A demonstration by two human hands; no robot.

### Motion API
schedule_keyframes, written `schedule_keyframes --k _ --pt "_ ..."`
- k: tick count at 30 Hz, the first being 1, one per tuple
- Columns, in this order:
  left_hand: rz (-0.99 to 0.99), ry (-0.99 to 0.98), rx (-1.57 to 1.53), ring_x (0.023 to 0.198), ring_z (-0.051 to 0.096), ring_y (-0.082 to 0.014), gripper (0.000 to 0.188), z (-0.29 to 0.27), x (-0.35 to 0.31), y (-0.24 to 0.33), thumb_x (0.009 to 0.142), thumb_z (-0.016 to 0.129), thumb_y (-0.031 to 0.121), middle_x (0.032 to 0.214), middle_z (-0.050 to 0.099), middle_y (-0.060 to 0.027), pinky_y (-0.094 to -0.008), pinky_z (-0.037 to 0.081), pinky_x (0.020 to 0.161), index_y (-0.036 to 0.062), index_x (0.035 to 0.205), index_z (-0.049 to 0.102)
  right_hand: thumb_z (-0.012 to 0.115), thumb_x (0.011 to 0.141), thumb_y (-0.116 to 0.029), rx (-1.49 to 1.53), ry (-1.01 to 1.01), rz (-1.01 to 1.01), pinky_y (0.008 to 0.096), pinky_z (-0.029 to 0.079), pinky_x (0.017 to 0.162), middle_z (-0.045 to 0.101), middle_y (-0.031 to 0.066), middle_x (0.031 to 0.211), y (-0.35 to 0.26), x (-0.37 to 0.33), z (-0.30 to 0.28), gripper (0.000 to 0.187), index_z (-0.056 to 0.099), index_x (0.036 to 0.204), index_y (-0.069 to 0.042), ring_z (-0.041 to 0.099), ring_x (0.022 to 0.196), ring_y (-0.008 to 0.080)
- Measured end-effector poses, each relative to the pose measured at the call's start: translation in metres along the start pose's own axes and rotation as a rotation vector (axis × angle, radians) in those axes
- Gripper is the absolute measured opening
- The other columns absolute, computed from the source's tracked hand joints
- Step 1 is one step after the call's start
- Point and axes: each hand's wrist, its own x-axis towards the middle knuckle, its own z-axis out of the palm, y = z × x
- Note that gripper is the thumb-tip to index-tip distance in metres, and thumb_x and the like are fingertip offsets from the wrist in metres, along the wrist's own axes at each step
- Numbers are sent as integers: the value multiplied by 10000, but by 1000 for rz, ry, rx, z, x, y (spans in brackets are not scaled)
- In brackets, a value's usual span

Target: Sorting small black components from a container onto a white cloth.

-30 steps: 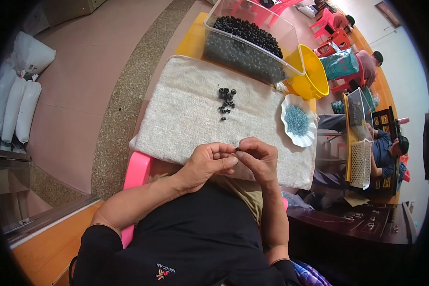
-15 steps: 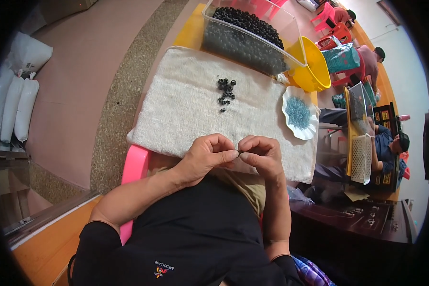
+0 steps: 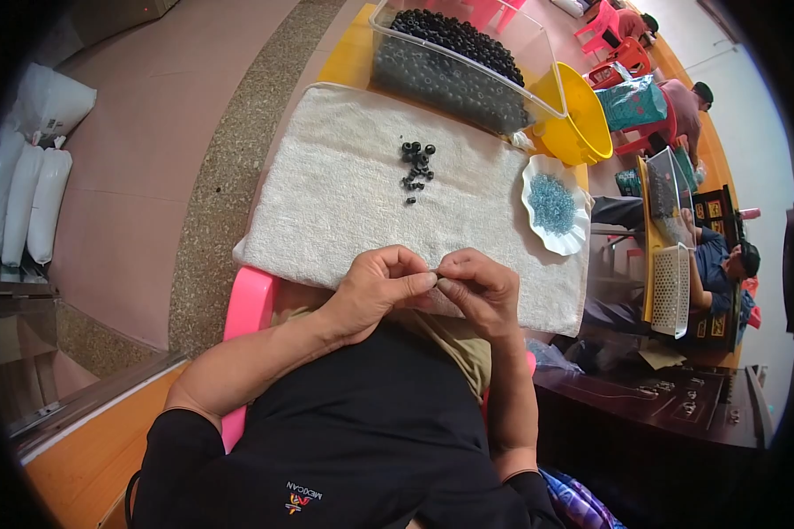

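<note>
My left hand (image 3: 381, 280) and my right hand (image 3: 483, 286) meet tip to tip over the near edge of a white towel (image 3: 326, 194). Both pinch one small black part (image 3: 437, 272), mostly covered by the fingers. Farther up the towel lies a loose cluster of small black ring-shaped parts (image 3: 416, 159), with one (image 3: 410, 201) lying nearest to my hands. To the right, a white scalloped dish (image 3: 570, 242) holds many tiny clear bluish pieces (image 3: 553, 204).
A clear plastic bin (image 3: 454, 88) full of black parts stands at the far edge, beside a yellow bucket (image 3: 582, 128). Other people sit at the right, one near a white perforated basket (image 3: 670, 291). White sacks (image 3: 26, 194) stand on the left; a pink chair (image 3: 249, 304) is under me.
Both hands have shifted very slightly left and up, still pinching the small black part. My right fingers are bent a little differently. The parts on the towel stay as they were.
</note>
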Motion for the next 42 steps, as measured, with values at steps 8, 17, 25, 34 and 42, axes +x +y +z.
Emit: schedule_keyframes --k 8,17,25,34,42 --pt "16 53 -68 829 649 -123 100 2 -2 1 917 667 67 928 641 -44 -278 576 765 26 985 607 716 785 53 -378 202 -338 289 521 738 643 160 975 -5 -6 23 303 640 1074 10 653 846 237" --pt "46 105 -8 767 654 -117 97 2 -2 -1 900 676 37 881 663 -50 -243 557 712 30 964 603 802 695 6 -523 321 -361 328 539 710 645 170 961 -2 -7 38 395 641 1055 -5 662 833 277" --pt "145 130 34 767 626 -82 84 1 -1 -8 889 697 46 872 663 -35 -226 538 695 15 934 633 767 693 39 -545 365 -426 328 540 671 652 176 928 5 -5 44 350 638 1018 10 670 803 282" --pt "155 187 80 807 635 -87 90 4 2 -10 910 669 47 900 669 -45 -215 537 719 16 989 639 757 710 41 -453 371 -426 345 536 735 643 181 936 9 2 41 375 613 1054 -3 663 836 305" --pt "118 139 49 797 629 -75 133 7 -1 -6 910 686 75 909 681 -38 -216 533 703 -5 1014 659 788 680 41 -500 432 -513 353 540 769 666 156 927 17 -1 41 627 517 1245 24 675 847 271"
